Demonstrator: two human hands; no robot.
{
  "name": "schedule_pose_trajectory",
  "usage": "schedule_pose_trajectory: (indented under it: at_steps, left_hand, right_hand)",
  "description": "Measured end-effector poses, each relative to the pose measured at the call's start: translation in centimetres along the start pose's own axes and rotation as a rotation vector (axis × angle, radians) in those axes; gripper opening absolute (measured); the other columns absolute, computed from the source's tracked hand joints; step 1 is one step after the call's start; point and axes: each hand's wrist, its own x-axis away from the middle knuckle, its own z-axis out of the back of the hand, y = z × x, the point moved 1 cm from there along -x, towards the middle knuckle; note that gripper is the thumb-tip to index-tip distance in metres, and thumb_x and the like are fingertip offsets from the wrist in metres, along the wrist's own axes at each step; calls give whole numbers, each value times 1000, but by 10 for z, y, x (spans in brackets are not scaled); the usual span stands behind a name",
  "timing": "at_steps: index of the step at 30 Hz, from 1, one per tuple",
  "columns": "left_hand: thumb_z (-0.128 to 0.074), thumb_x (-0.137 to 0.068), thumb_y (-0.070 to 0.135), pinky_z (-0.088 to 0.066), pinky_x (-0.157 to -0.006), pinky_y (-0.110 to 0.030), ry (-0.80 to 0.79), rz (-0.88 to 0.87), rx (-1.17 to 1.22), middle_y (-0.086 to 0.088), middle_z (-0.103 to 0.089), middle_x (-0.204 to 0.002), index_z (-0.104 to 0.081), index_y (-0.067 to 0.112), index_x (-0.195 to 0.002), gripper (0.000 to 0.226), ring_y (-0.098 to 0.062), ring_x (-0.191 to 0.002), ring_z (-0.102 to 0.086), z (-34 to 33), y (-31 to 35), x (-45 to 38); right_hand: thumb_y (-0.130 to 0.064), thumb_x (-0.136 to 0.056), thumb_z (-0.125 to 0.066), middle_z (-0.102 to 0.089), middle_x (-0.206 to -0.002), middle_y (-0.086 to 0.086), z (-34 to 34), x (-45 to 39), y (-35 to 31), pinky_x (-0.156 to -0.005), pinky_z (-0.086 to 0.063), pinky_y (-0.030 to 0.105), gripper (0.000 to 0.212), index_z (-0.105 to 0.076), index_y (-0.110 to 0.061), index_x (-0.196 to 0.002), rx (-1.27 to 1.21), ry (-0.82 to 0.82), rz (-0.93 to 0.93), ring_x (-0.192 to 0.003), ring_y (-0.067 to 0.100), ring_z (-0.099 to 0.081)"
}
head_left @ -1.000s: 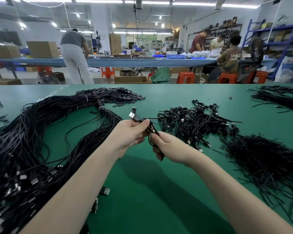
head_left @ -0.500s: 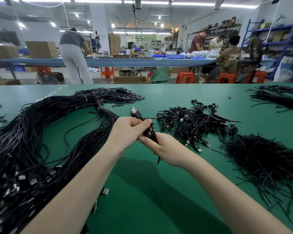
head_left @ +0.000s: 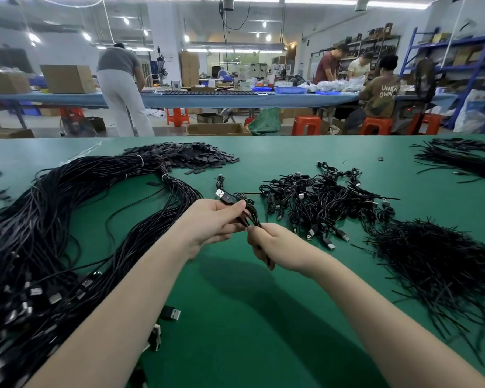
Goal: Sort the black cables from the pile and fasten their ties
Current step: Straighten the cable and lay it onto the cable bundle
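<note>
The worktop [head_left: 235,317] carries 4 groups of material. The long cable bundle [head_left: 53,225] lies at the left. The pile of flat tabs [head_left: 185,156] lies behind it, at the far edge. The heap of coiled cables [head_left: 319,203] lies right of centre. The heap of ties [head_left: 437,264] lies just right of and nearer than that heap. Both hands meet above the centre, between the bundle and the coiled cables: the left hand [head_left: 210,222] and the right hand [head_left: 277,247] hold 1 cable [head_left: 235,200].

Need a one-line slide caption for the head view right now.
Both hands, left and right, grip a coiled black cable above the green table, between loose cables and tied coils.
</note>
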Motion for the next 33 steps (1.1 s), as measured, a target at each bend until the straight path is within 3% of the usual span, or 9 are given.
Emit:
schedule_pose_trajectory:
  at_steps: [2,4,7,12,17,21,24,30,33]
  left_hand:
    - [-64,-88,43,-47,-67,-22,207,-134,-198,8,-66,-64,-71,14,-86,30,-4,-66,-62,4,2,-1]
    - [-63,-91,38,-42,-92,-25,435,-390,-484,6,-65,-113,-61,17,-122,38,-8,-105,-59,7,8,3]
    - [-57,-94,21,-18,-115,-34,215,-744,-1102,6,-26,-157,-27,26,-151,64,-13,-145,-19,1,14,4]
    - [-57,-94,39,-27,-104,-26,16,-862,-1359,15,-48,-143,-49,33,-137,45,-5,-133,-42,-20,5,10]
    - [-59,-87,52,-47,-71,-26,-69,-1024,-1598,6,-71,-99,-63,25,-111,36,-17,-87,-68,-40,6,23]
    - [-68,-75,54,-46,-46,-21,-133,-1179,-1673,10,-63,-65,-69,25,-79,30,-9,-55,-63,-50,-6,48]
    - [-46,-85,39,-43,-45,-23,-147,-1201,-1661,9,-56,-64,-64,25,-73,26,-10,-51,-54,-59,-16,67]
    - [-47,-69,19,-30,-42,-22,-230,-1002,-1827,10,-51,-58,-57,27,-65,14,-10,-44,-46,-74,-30,85]
    - [-48,-89,14,-17,-47,-26,-252,-735,-1733,2,-62,-86,-54,17,-94,8,-19,-67,-61,-84,-30,76]
  right_hand:
    - [-25,-101,-32,-42,-53,-6,3,1,3,-52,-39,28,33,-39,-15,-70,-112,-6,-36,-50,15,-38]
    - [-25,-101,-33,-41,-52,-6,7,2,6,-53,-38,29,32,-38,-15,-71,-149,1,-52,-49,15,-37]
    - [-24,-100,-33,-41,-53,-6,15,6,7,-52,-37,28,31,-39,-15,-71,-125,-3,-55,-50,15,-37]
    - [-21,-102,-32,-42,-48,-6,30,18,2,-50,-37,25,39,-37,-15,-63,63,-189,-66,-44,11,-38]
    - [-18,-101,-31,-36,-48,-7,45,47,6,-51,-36,22,40,-33,-16,-61,85,-414,-119,-45,11,-34]
    - [-15,-100,-30,-27,-55,-7,45,75,16,-52,-27,25,35,-30,-18,-65,-55,-553,-189,-49,11,-24]
    - [-18,-102,-30,-28,-55,-10,42,95,19,-47,-25,19,34,-31,-19,-68,-110,-596,-237,-48,8,-25]
    - [-40,-103,-27,-53,-79,-2,33,107,25,-66,-32,33,25,-36,-22,-87,868,-337,186,-67,24,-43]
    - [-41,-98,-43,-64,-77,-5,37,104,36,-63,-36,33,23,-45,-23,-85,1333,-147,386,-67,24,-59]
